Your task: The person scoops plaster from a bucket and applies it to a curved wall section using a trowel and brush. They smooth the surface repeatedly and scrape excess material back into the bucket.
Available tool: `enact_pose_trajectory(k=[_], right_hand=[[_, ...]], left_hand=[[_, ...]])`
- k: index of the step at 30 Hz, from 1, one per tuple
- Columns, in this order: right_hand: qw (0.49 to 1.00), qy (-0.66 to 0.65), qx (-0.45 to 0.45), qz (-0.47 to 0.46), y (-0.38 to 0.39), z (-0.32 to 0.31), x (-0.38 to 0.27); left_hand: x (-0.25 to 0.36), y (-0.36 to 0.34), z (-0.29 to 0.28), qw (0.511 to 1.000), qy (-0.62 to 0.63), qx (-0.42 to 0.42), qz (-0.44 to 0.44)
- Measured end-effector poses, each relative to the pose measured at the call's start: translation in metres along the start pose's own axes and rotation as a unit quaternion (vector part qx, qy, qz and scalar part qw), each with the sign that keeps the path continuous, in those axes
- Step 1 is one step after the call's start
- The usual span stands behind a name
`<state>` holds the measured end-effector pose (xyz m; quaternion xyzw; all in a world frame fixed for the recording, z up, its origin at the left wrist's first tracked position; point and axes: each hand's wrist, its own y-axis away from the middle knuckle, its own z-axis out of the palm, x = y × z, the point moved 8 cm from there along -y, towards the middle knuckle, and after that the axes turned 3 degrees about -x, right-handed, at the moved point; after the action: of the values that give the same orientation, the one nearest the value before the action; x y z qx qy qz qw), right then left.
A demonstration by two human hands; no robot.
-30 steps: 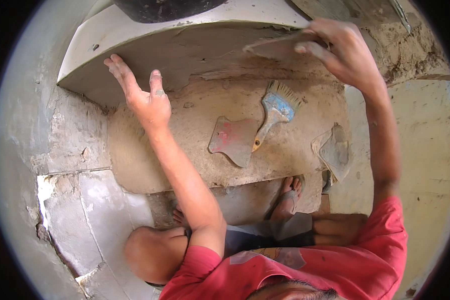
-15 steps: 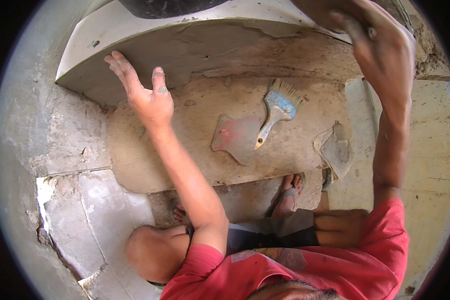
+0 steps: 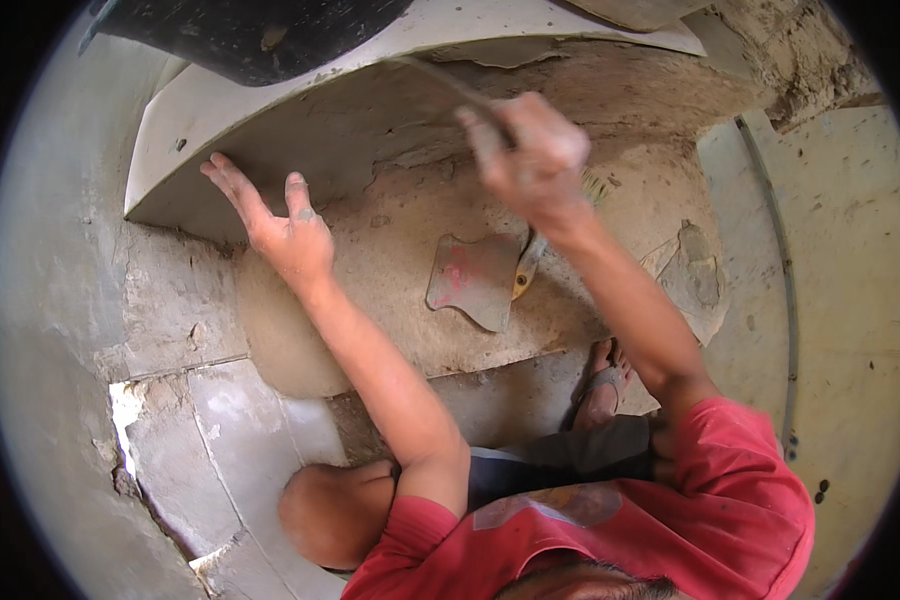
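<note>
My left hand [image 3: 280, 225] is open, fingers spread, its fingertips at the smooth grey wet plaster [image 3: 270, 150] on the curved face of a step. In my right hand [image 3: 535, 160], closed round it, is a thin-bladed trowel [image 3: 445, 82], blurred and seen nearly edge-on; its tip points left to the plaster's upper edge. Below the hands, a flat grey scraper plate [image 3: 475, 280] with red smears lies on the dusty lower step [image 3: 390, 310]. Beside it is a wide paintbrush [image 3: 530, 265], its head mostly hidden behind my right wrist.
A black bucket [image 3: 260, 35] stands on the white upper slab [image 3: 195, 110]. At the top right a rounded brownish object [image 3: 640, 8] is partly in view. A crumpled sheet [image 3: 695, 280] lies on the lower step's right end, near a pale board [image 3: 840, 300]. A grey wall [image 3: 50, 300] rises at left.
My right hand has swung from the upper right down and left to the plaster, with the trowel. My left hand stays at the plaster. The bucket shows more because the view has shifted.
</note>
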<state>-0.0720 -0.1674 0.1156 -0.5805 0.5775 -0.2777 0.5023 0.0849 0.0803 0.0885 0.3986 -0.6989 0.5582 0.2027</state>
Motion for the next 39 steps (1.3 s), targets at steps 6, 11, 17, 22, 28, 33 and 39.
enact_pose_trajectory(k=[6,11,17,22,28,33,39], right_hand=[[0.989,0.024,0.039,0.140,-0.002,-0.075,0.080],[0.973,0.002,0.057,0.222,0.020,-0.127,0.158],[0.935,0.018,0.002,0.355,0.038,-0.220,0.245],[0.921,0.180,-0.002,0.346,0.032,-0.326,0.240],[0.933,0.222,-0.224,-0.171,0.018,-0.255,0.093],[0.914,0.124,-0.169,-0.348,0.022,-0.199,0.012],[0.923,0.082,-0.144,-0.346,0.016,-0.177,0.017]], left_hand=[[0.003,0.001,-0.001,1.000,-0.004,-0.002,0.011],[0.003,0.001,0.000,1.000,-0.013,-0.001,0.026],[0.002,-0.003,-0.012,1.000,-0.010,0.011,0.014],[0.015,0.009,-0.012,0.997,-0.009,0.076,-0.016],[0.028,0.034,0.016,0.981,-0.033,-0.040,-0.188],[0.045,0.105,0.047,0.865,-0.282,-0.320,-0.265],[0.067,0.183,0.047,0.795,-0.378,-0.401,-0.255]])
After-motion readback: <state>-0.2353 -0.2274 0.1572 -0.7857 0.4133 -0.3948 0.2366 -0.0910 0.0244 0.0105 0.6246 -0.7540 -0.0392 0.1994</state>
